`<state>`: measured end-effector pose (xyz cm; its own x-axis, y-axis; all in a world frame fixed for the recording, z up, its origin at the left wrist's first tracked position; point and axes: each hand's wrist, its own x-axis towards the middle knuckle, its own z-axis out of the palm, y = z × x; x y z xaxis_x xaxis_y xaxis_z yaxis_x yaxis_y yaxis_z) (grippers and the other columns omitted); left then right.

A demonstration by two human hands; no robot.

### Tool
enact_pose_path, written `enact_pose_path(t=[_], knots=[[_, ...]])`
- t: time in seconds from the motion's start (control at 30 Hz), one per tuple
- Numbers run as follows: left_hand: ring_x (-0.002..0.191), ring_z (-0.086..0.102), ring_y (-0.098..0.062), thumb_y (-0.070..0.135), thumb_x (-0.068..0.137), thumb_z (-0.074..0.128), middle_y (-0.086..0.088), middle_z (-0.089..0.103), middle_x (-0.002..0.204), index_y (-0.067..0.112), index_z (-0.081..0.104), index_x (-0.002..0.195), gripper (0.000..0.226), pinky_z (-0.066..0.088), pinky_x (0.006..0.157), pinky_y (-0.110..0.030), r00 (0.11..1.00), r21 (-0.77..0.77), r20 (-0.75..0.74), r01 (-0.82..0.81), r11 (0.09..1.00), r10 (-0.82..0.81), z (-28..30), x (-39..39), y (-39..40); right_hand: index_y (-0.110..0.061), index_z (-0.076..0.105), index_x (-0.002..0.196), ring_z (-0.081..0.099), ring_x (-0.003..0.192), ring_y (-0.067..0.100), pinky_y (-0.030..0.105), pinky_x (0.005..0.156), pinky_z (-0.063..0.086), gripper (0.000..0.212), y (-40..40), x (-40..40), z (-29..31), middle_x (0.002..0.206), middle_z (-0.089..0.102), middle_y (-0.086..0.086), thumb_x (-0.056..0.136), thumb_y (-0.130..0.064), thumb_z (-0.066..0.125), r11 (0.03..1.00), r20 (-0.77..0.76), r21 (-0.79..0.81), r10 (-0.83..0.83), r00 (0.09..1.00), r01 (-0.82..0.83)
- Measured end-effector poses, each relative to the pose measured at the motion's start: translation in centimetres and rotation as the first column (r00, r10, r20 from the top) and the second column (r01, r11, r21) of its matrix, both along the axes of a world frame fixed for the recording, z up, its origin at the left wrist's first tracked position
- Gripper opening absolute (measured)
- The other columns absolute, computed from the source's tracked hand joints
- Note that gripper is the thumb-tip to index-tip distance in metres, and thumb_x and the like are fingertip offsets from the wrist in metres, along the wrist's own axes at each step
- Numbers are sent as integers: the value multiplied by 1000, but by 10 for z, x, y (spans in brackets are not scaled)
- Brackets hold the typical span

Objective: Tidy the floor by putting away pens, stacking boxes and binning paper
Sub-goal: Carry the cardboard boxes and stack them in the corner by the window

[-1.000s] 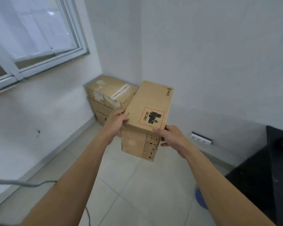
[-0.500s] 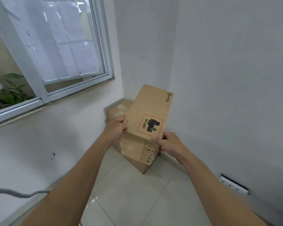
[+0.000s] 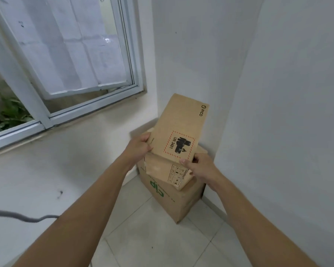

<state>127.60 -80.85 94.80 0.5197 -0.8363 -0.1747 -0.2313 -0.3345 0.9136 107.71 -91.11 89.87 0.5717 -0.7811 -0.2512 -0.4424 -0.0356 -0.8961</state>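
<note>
Right, I've got the PICO box (image 3: 181, 130) held in both hands over the corner pile. My left hand (image 3: 139, 149) grips its near left edge with the fingers curled round it, and my right hand (image 3: 199, 170) clamps the near right corner, thumb on top. The box is tilted, its far end raised toward the wall (image 3: 287, 93), its near end low over the big box (image 3: 174, 201) with green lettering that stands on the floor (image 3: 152, 237) in the corner. Whether it already touches what lies beneath I cannot tell; my hands and the box itself hide the join.

As I judge it, the stacking is nearly done for this one: it only needs lowering flat and letting go. Pens and paper are not in view here, so I cannot say how that part stands.

Counting: two boxes I can see for certain, the one I hold and the big one under it; a sliver of cardboard between them may be a third. One window (image 3: 66, 64), one grey cable (image 3: 23, 218) by the left wall.
</note>
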Motion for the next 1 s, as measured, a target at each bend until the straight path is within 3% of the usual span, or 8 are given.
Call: enact_pose_path(t=[0.27,0.4,0.5,0.63,0.7,0.8,0.9,1.0], knots=[[113,62,-16,-1,97,47,3,70,117,20,65,131,44,50,100,-36,987,62,59,145,987,-149,-29,85,-105,-17,70,124,66,113,22,46,95,58,37,-84,73,-26,124,72,1,92,-36,73,997,-87,-15,-76,993,75],[108,63,-11,-2,98,47,3,70,116,19,65,128,40,48,74,-16,971,111,20,234,966,-237,-56,143,-162,-17,70,124,67,109,21,45,92,59,39,-126,125,-48,123,73,0,91,-38,73,989,-140,-7,-149,979,149],[102,62,-6,1,99,48,4,69,116,20,64,128,38,42,70,-15,943,175,29,321,931,-330,-83,190,-199,-19,67,129,65,114,22,44,95,58,39,-139,167,-67,127,70,0,93,-34,72,971,-184,53,-218,959,231],[122,58,-22,1,99,45,0,65,128,20,58,136,43,52,93,-33,865,314,76,452,835,-497,-118,236,-226,-17,66,132,63,118,23,28,82,57,37,-141,207,-95,134,67,1,97,-28,68,939,-285,133,-269,920,316],[132,49,-21,-1,99,44,2,55,143,18,47,147,52,42,107,-32,827,394,87,484,781,-556,-131,255,-236,-13,67,129,65,112,23,22,68,53,35,-140,227,-108,133,68,4,95,-22,70,935,-369,137,-260,892,328],[124,51,-17,-7,98,44,5,54,137,19,43,150,58,46,94,-27,852,391,44,467,793,-522,-145,273,-237,-10,70,121,68,108,22,24,69,56,34,-141,249,-117,126,71,3,89,-20,75,928,-416,101,-287,863,358],[121,54,-20,1,97,47,3,54,138,25,49,144,53,50,92,-34,849,384,227,373,845,-478,-150,300,-244,-10,75,107,66,86,10,16,58,48,33,-153,280,-107,105,75,0,85,-35,80,904,-375,43,-379,846,425],[124,54,-21,16,100,52,1,56,139,20,58,136,37,45,101,-34,773,419,362,365,831,-521,-146,321,-252,-3,75,102,61,69,16,25,62,47,50,-163,308,-103,85,72,9,96,-52,61,889,-299,73,-413,861,452]])
